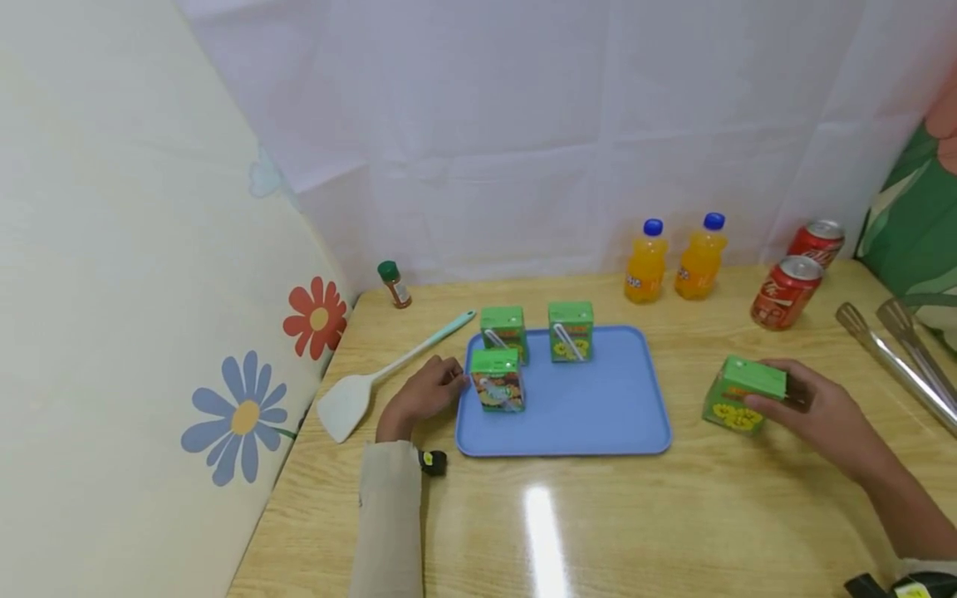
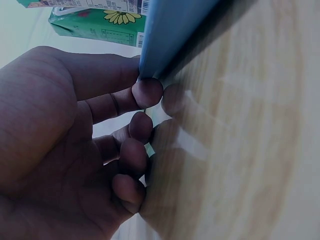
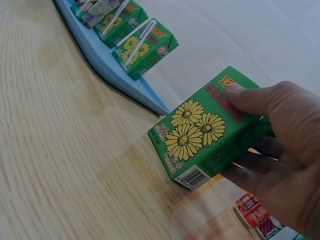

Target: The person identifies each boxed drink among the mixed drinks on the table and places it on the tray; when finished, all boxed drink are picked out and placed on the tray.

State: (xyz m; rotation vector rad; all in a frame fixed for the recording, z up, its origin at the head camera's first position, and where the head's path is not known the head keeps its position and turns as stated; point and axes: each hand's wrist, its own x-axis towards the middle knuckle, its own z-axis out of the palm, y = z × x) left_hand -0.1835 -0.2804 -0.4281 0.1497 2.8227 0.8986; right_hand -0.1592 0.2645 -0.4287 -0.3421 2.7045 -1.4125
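Note:
My right hand [image 1: 826,419] grips a green drink carton [image 3: 195,127] with yellow flowers, thumb on one face and fingers behind, close over the table right of the blue tray [image 1: 591,432]. At the tray's left edge, my left hand [image 1: 429,389] pinches the rim between thumb and index finger [image 2: 148,93]; its other fingers curl by the table top. Three green cartons stand on the tray: one at the back middle [image 1: 571,332], one at the back left [image 1: 504,332], and one in front of that [image 1: 498,384].
A white spatula [image 1: 347,404] lies left of the tray, with a small green-capped jar [image 1: 394,284] behind it. Two orange drink bottles [image 1: 645,264] stand at the back. Red cans [image 1: 787,292] and metal utensils [image 1: 897,365] are on the right. A cloth wall closes the back.

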